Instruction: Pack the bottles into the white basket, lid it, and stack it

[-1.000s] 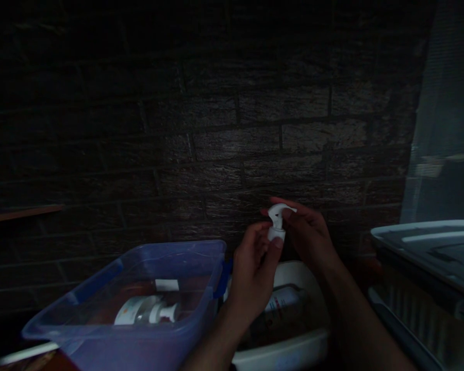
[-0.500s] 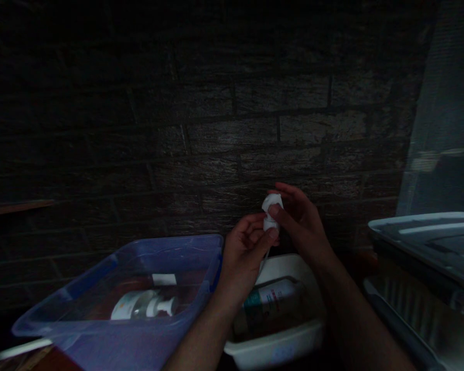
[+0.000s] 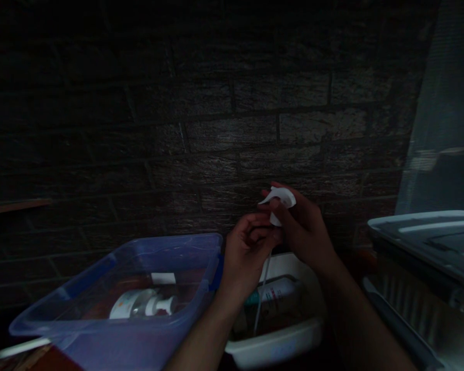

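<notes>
Both my hands hold a white pump head (image 3: 283, 196) in front of the wall. Its curved, pointed end faces left, and a thin pale dip tube (image 3: 261, 299) hangs below it. My right hand (image 3: 303, 224) is closed on the upper part, thumb across its front. Lower and to the left, my left hand (image 3: 249, 250) has its fingers curled and its thumb at the base where the tube comes out. The fingers partly hide the lower end of the head.
Under my hands, a white basin (image 3: 278, 353) holds a labelled bottle (image 3: 280, 293) on its side. A blue-purple clear bin (image 3: 139, 337) at left contains a pump bottle (image 3: 137, 305). Lidded grey containers (image 3: 429, 234) stand at right. A dark brick wall (image 3: 216, 134) rises behind.
The pump head has turned, so its pointed end now shows to the left and its rounded top to the right. More of the dip tube is visible below my hands.
</notes>
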Demonstrator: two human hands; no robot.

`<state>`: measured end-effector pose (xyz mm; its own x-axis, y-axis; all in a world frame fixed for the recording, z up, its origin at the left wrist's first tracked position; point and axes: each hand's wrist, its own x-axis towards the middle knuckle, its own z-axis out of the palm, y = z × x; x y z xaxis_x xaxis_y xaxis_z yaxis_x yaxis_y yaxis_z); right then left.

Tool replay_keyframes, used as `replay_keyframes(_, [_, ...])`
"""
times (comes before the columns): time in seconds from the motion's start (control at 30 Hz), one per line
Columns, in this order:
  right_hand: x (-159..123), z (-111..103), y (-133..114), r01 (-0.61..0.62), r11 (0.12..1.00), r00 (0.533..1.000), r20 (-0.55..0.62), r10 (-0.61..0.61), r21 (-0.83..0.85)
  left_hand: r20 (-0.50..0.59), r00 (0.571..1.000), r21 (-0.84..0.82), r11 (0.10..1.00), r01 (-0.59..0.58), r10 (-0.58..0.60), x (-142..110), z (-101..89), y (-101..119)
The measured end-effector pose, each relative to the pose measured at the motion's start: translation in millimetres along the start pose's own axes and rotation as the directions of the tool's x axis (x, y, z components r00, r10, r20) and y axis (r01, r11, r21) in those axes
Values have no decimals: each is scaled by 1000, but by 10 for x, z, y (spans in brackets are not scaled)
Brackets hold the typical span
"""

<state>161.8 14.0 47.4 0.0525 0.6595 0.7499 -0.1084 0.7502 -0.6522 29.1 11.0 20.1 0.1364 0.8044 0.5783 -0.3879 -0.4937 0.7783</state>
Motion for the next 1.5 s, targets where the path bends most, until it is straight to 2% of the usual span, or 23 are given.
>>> replay_keyframes(0.1, [38,4,-42,24,998,997,-75,-19,65,48,996,20,997,72,-72,11,-13,-30])
replay_keyframes(0.23, [73,-19,-66,44,995,989,-143,-32,85,121,986,82,991,104,-114,23,-41,-87])
replay_keyframes(0.43, [81,-58,-73,54,982,989,-144,-28,181,151,974,177,974,139,-167,4,-51,-72])
replay_keyframes(0.63, [76,-73,-75,86,996,970,-229,-87,-16,108,982,167,977,133,-152,1,-51,-18])
replay_keyframes(0.8, [59,-58,-136,127,988,966,-213,-144,-92,70,994,103,992,73,-80,23,-57,-24])
replay_keyframes(0.97, [63,-69,-149,143,972,955,-231,-184,-185,57,995,84,994,73,-77,22,-56,-13])
replay_keyframes(1.13, [75,-100,-88,103,988,956,-265,-130,-116,9,997,108,991,81,-82,39,-95,-30])
replay_keyframes(1.3, [78,-104,-76,44,999,968,-247,-48,-23,-5,994,165,981,106,-106,48,-128,-29])
replay_keyframes(1.5, [98,-101,-34,-22,1000,947,-320,25,14,70,979,183,968,174,-189,30,-107,-14])
